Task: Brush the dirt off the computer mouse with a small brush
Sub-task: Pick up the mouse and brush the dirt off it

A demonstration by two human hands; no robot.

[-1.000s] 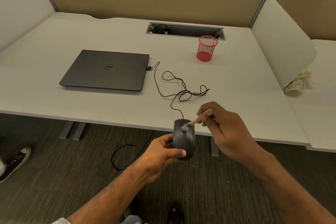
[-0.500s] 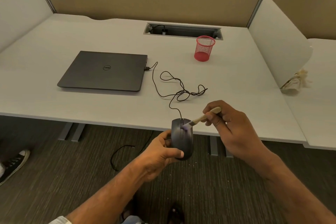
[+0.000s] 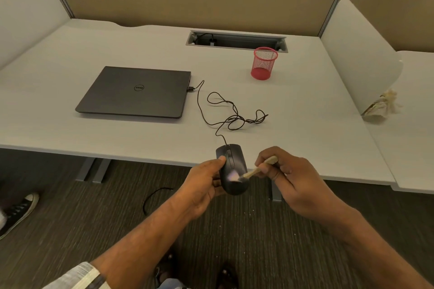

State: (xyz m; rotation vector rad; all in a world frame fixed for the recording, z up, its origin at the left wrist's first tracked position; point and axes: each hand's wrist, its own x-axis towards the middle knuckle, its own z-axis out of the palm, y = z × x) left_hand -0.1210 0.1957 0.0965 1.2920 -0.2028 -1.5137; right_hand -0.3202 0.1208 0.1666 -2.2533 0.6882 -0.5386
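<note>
- Head view: bristles of small brush [image 3: 254, 169] now down on the rear hump of the computer mouse [image 3: 232, 169], moved back from the scroll-wheel end brushed half a second earlier. A pale smear under the tip, probably bristle blur or loosened dust; cannot tell which.
- Meaning for the task, as a judgement: front section likely covered, stroke working toward the tail; sides and underside probably not yet done.
- Right hand [image 3: 291, 178] curled, pinching the wooden handle between thumb and fingers, just right of the mouse.
- Left hand [image 3: 202, 183] wrapped round the mouse from its left side, thumb pressed on the left button edge, holding it up in the air over the near edge of the tabletop [image 3: 305, 124].
- Cable [image 3: 231, 115] running slack from the mouse nose forward of both hands, in loose loops, to the closed laptop [image 3: 136, 91] further ahead and left.
- Red mesh cup [image 3: 264, 63] well ahead of the right hand, well apart.
- Open room below and on both sides of the hands, carpeted floor [image 3: 70, 230] beneath; only the tabletop edge close, just ahead of the knuckles.
</note>
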